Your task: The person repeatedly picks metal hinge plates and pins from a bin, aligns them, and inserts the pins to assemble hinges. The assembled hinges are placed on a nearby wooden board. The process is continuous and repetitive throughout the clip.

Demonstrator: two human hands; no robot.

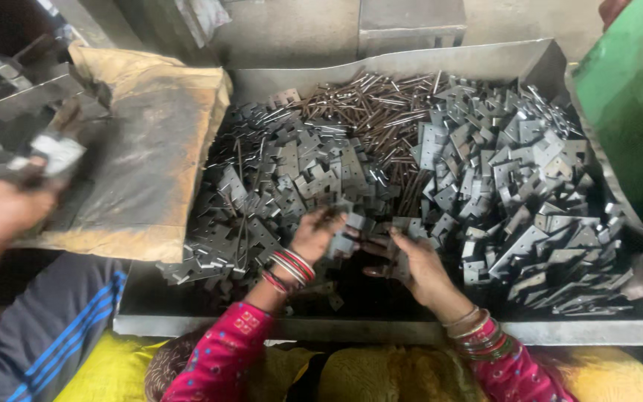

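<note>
The left hand (315, 232) curls its fingers around a small grey hinge plate (341, 243), which sits pinched at the fingertips and points toward the other hand; the grip looks closed on it, though the exact finger placement is partly hidden by the knuckles. The right hand (414, 264) lies just beside it, slightly nearer the body, its fingers half bent and reaching left toward the same plate; whether it holds a thin pin or a plate of its own I cannot tell. Both hands hover low over the near, dark part of a wide metal tray (381, 327). To the left of the left hand lies a heap of hinge plates (277, 186), to the right of the right hand a bigger heap of plates (522, 193), and beyond the fingers, toward the far wall, a pile of thin brown pins (381, 112) whose long axes run mostly away from the body. At the far left another person's hand (5, 208) grips a blurred tool beside a worn brown-covered block (150, 149).
</note>
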